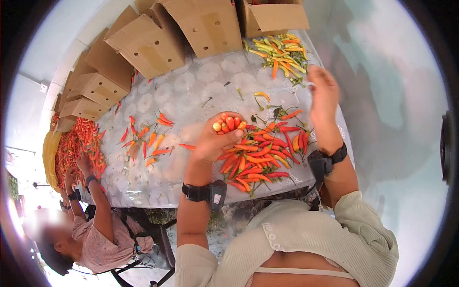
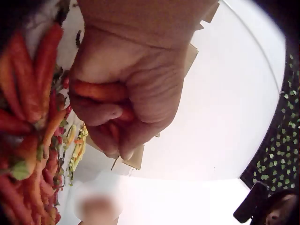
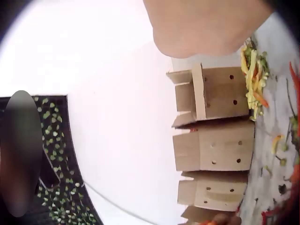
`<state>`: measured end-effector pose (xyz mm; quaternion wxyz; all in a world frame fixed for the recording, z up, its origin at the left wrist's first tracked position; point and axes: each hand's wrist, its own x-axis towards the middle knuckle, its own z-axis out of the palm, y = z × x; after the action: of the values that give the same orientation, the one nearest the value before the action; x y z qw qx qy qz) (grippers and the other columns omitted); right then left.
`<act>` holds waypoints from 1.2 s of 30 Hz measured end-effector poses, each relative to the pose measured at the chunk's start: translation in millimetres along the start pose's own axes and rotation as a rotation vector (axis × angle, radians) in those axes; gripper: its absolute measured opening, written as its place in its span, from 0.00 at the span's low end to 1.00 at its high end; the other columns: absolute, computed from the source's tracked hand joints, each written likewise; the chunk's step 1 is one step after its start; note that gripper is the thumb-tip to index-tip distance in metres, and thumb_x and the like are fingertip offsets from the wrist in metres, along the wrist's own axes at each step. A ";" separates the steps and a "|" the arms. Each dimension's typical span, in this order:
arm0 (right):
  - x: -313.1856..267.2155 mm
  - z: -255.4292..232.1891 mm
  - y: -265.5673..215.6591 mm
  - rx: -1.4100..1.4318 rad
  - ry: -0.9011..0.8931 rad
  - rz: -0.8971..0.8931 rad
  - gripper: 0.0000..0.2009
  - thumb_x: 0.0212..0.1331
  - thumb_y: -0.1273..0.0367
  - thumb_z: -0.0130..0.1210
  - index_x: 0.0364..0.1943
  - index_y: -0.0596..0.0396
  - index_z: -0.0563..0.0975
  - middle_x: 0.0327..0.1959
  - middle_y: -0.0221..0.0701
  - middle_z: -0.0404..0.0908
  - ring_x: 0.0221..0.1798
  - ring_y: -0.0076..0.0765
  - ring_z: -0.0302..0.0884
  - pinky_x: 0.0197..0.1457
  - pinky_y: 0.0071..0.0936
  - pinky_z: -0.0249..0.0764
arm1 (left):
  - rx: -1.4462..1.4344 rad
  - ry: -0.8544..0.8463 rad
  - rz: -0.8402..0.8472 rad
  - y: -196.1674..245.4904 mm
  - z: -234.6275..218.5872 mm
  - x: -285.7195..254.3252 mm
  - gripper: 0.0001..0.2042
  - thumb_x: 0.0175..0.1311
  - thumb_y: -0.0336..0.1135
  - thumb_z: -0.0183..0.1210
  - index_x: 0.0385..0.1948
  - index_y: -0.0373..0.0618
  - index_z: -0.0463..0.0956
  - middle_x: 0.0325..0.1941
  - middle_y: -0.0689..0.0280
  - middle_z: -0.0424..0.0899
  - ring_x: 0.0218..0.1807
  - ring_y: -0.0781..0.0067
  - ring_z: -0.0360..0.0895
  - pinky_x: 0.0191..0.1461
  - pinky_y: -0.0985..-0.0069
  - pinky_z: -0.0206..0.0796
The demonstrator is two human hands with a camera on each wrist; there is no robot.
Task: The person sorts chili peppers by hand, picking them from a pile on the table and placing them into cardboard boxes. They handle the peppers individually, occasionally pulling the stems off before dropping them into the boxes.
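Note:
Several red and orange chili peppers are bunched in my left hand, its fingers curled round them. In the left wrist view the same hand grips the chilies in its palm. Below it on the table lies a heap of red and orange chilies with green stems. My right hand hovers at the table's right edge, fingers loosely extended, beside a pile of yellow-green chilies. Only part of the right hand shows in the right wrist view.
Cardboard boxes line the table's far side. Scattered chilies lie left of the heap on the patterned cover. Another person sits at the left, hands by a large red chili pile. A wall stands at the right.

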<state>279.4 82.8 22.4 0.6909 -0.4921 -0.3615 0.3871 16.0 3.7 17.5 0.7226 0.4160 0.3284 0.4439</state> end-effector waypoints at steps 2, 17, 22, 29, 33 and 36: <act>16.2 -9.5 0.5 0.043 0.330 -0.156 0.10 0.54 0.68 0.61 0.40 0.55 0.78 0.33 0.24 0.78 0.37 0.22 0.72 0.43 0.22 0.67 | 0.079 0.056 0.007 0.2 5.0 -0.4 0.14 0.54 0.25 0.64 0.43 0.38 0.73 0.32 0.69 0.77 0.30 0.84 0.72 0.28 0.86 0.65; -77.9 52.1 -11.1 -0.511 -0.871 -0.824 0.15 0.39 0.69 0.67 0.36 0.50 0.80 0.42 0.30 0.76 0.46 0.42 0.71 0.49 0.35 0.68 | 0.567 0.149 0.162 -7.7 4.8 5.5 0.18 0.44 0.25 0.64 0.39 0.39 0.71 0.34 0.67 0.77 0.36 0.80 0.72 0.41 0.80 0.67; -81.1 49.4 -9.4 -0.504 -0.848 -0.784 0.14 0.38 0.69 0.67 0.33 0.51 0.80 0.41 0.30 0.76 0.46 0.43 0.70 0.50 0.37 0.67 | 0.656 0.181 0.246 -17.2 10.2 6.6 0.23 0.41 0.26 0.65 0.43 0.39 0.69 0.36 0.64 0.76 0.38 0.75 0.73 0.43 0.76 0.68; -76.6 53.0 -4.2 -0.493 -0.845 -0.769 0.09 0.40 0.68 0.66 0.26 0.53 0.78 0.41 0.30 0.76 0.46 0.43 0.71 0.46 0.36 0.69 | 0.739 0.256 0.214 -10.6 11.4 7.7 0.23 0.42 0.29 0.66 0.43 0.40 0.68 0.35 0.62 0.77 0.37 0.72 0.74 0.43 0.74 0.68; -76.8 54.0 -5.1 -0.488 -0.836 -0.846 0.09 0.40 0.68 0.66 0.25 0.53 0.77 0.40 0.28 0.76 0.45 0.42 0.71 0.47 0.37 0.69 | 0.701 0.266 0.270 -16.8 5.1 11.5 0.22 0.42 0.30 0.66 0.42 0.41 0.69 0.34 0.63 0.76 0.37 0.74 0.74 0.43 0.76 0.68; -78.8 52.9 -6.9 -0.497 -0.855 -0.850 0.09 0.39 0.69 0.66 0.25 0.52 0.77 0.40 0.28 0.76 0.45 0.42 0.71 0.48 0.38 0.68 | 0.697 0.252 0.260 -15.3 5.4 10.8 0.23 0.40 0.29 0.67 0.42 0.41 0.69 0.35 0.64 0.75 0.38 0.75 0.73 0.44 0.77 0.68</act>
<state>199.4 32.3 33.2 0.4448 -0.2539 -0.8463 0.1464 30.4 8.0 5.0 0.4297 0.6169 0.4900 0.4412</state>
